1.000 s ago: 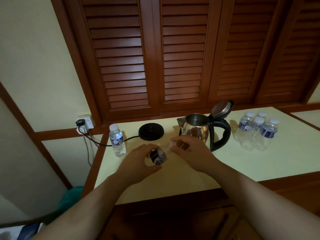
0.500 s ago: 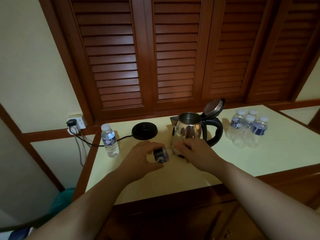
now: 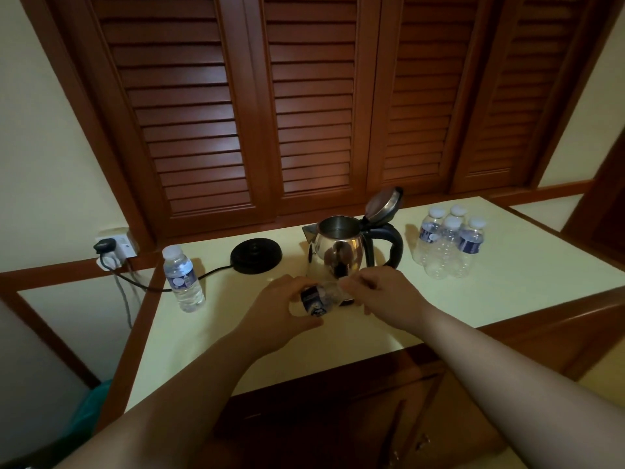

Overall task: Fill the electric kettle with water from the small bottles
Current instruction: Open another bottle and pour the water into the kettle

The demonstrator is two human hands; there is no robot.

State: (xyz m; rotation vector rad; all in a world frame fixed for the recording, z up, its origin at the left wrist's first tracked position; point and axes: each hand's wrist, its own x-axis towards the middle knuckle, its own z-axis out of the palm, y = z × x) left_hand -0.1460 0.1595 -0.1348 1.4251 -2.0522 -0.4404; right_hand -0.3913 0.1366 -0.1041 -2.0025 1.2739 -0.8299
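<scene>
Biggest risk here: the small bottle (image 3: 316, 298), gripped sideways by the left hand (image 3: 280, 311) at the kettle's (image 3: 341, 245) 6 o'clock, gets squeezed once its cap, pinched by the right hand (image 3: 385, 292), is twisted off, so water is spilled on the counter (image 3: 507, 282).

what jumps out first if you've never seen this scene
Two hands meet mid-counter on a small bottle: the left hand grips its body, the right hand pinches its cap end. Just behind stands the steel kettle, lid open, off its black base.
</scene>
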